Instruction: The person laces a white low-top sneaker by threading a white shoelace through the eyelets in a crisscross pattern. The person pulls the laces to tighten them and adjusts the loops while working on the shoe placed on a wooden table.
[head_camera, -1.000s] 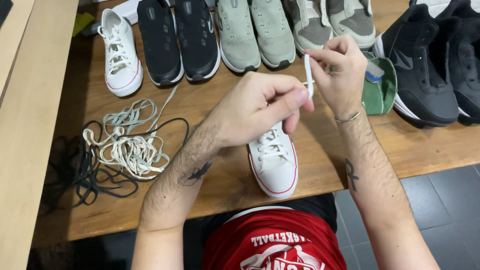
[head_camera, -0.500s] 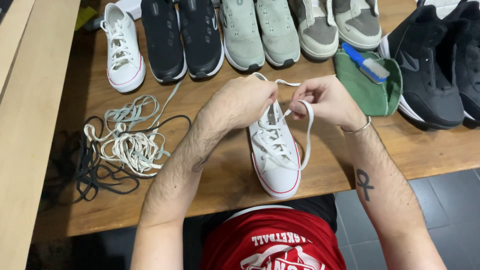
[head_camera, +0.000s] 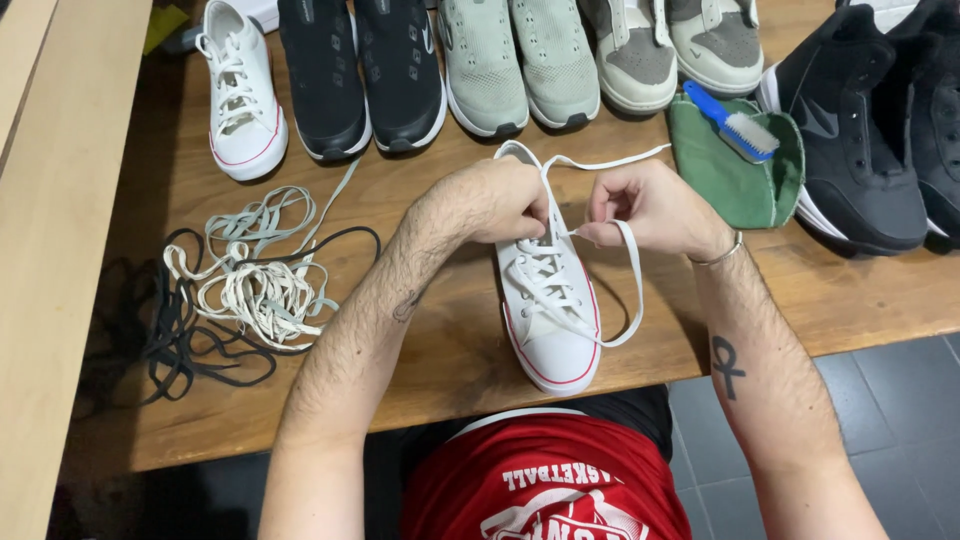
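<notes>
Wooden tabletop (head_camera: 450, 370) bears a light white sneaker (head_camera: 552, 305); left hand (head_camera: 500, 200) clasps its collar at eleven o'clock, right hand (head_camera: 650, 208) pinches the limp lace (head_camera: 634, 285), likely best gripped near its tip.

a wooden table (head_camera: 450, 370) of warm brown planks fills most of the view; a paler wooden board (head_camera: 60, 200) runs along its left edge, and dark grey floor tiles (head_camera: 880, 400) show at lower right under even light
</notes>
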